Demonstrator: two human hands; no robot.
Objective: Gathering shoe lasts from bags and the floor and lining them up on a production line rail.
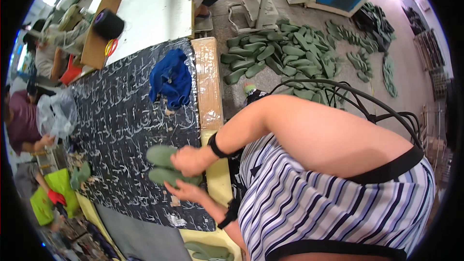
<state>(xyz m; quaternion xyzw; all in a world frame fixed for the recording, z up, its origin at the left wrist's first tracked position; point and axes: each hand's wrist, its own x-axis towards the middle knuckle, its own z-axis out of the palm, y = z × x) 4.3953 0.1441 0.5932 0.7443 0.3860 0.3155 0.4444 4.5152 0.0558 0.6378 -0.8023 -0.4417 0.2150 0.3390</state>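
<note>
Two green shoe soles lie side by side over the dark, white-marked table covering (130,116). My right hand (192,160) is closed on the end of the farther sole (160,156), and its fingers are slightly blurred. Against the edge of the nearer sole (162,177) my left hand (186,191) has its fingers curled, gripping it from the near side. The right hand covers part of both soles. A crumpled blue cloth (170,78) rests on the covering beyond my hands.
Many green soles (285,50) are heaped on the floor at the upper right, with black cables (357,94) nearby. More soles (210,250) sit at the bottom edge. Co-workers stand across the table, one handling a clear plastic bag (57,113). A black thread cone (108,24) stands at the back.
</note>
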